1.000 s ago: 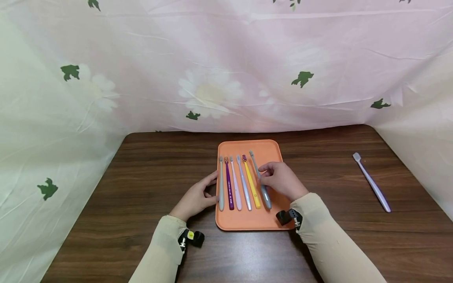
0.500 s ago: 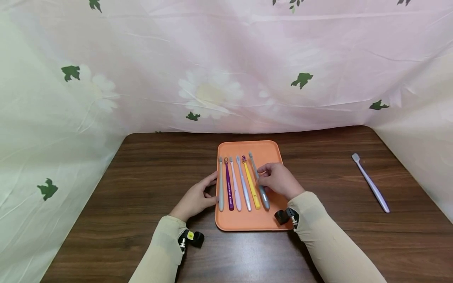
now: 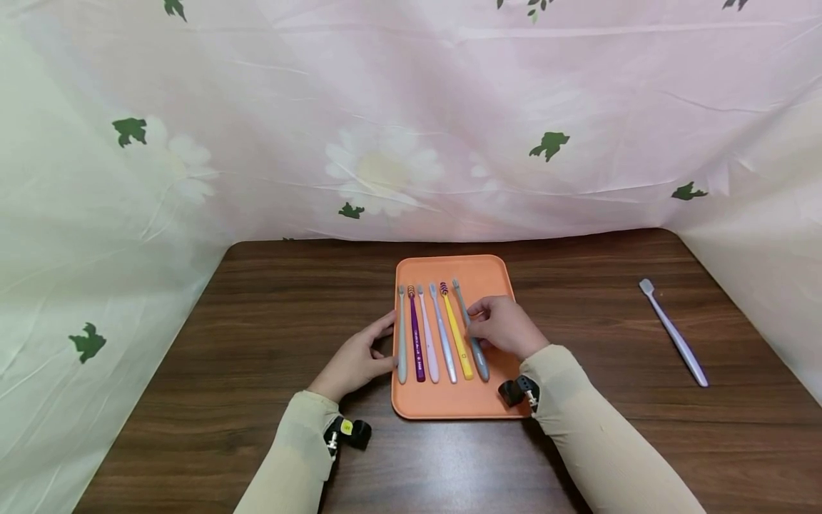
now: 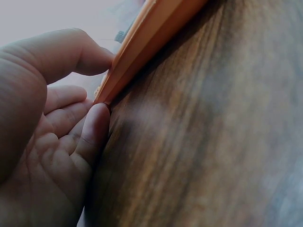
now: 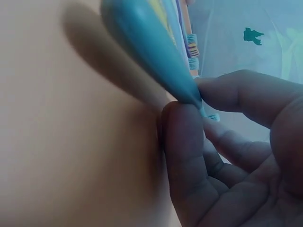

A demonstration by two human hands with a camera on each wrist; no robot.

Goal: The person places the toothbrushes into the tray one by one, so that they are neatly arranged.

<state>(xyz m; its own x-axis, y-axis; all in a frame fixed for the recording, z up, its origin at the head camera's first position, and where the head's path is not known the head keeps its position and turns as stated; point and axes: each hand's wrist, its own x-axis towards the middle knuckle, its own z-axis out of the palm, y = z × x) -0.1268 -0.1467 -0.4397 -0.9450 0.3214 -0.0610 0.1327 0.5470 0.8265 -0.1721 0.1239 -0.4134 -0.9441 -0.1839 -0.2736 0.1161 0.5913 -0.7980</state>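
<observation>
On an orange tray (image 3: 443, 408) lies a row of toothbrushes, heads toward the far side. From left they include a pale grey-green toothbrush (image 3: 402, 343), a purple toothbrush (image 3: 414, 335) and a yellow toothbrush (image 3: 457, 335). My right hand (image 3: 507, 327) pinches a grey-blue toothbrush (image 5: 147, 47), rightmost in the row, between thumb and fingers. Its thick handle end stands off the tray over its shadow in the right wrist view. My left hand (image 3: 353, 360) rests against the tray's left rim, thumb and fingers spread along it; in the left wrist view fingertips touch the wall.
Between the purple and yellow toothbrushes lie a pink toothbrush (image 3: 428, 339) and a pale blue toothbrush (image 3: 443, 335). Far to the right, a lavender toothbrush (image 3: 674, 334) lies on the dark wooden table (image 3: 282, 314). A floral cloth (image 3: 443, 128) hangs behind the table.
My right hand has shifted slightly left with the grey-blue toothbrush, bringing it closer to the yellow one. My left hand stays at the tray's rim.
</observation>
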